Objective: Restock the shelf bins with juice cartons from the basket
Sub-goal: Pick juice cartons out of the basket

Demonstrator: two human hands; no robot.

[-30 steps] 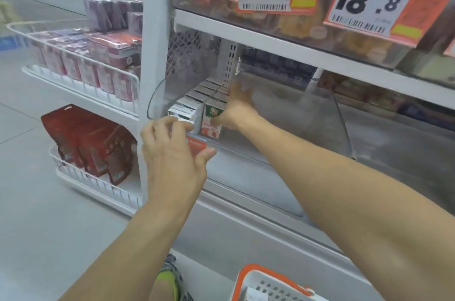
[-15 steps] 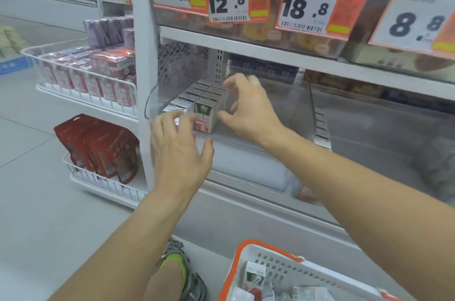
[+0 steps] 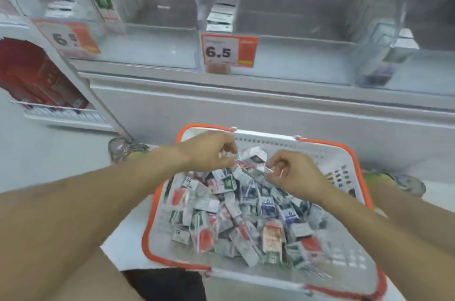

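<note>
A white basket [image 3: 270, 143] with an orange rim stands on the floor below me, filled with several small juice cartons [image 3: 236, 214] in red, green and blue. Both my hands hover over its far end. My left hand [image 3: 209, 151] pinches the left end of one red-and-white carton [image 3: 254, 155], lifted just above the pile. My right hand [image 3: 296, 175] is curled with its fingertips closed at that carton's lower right edge. Above, the clear shelf bins hold rows of cartons: a left bin [image 3: 103, 5] and a middle bin [image 3: 221, 13]. The picture is blurred.
Orange price tags reading 6.5 [image 3: 229, 50] hang on the bin fronts. A third clear bin [image 3: 391, 54] is at the right. Red bags [image 3: 32, 79] fill a wire rack on the left. The white shelf base [image 3: 246, 108] stands behind the basket. My shoes [image 3: 123, 150] flank it.
My view has dropped from the shelf to the basket. Both hands left the cartons in the left bin and came down onto a carton at the basket's far end.
</note>
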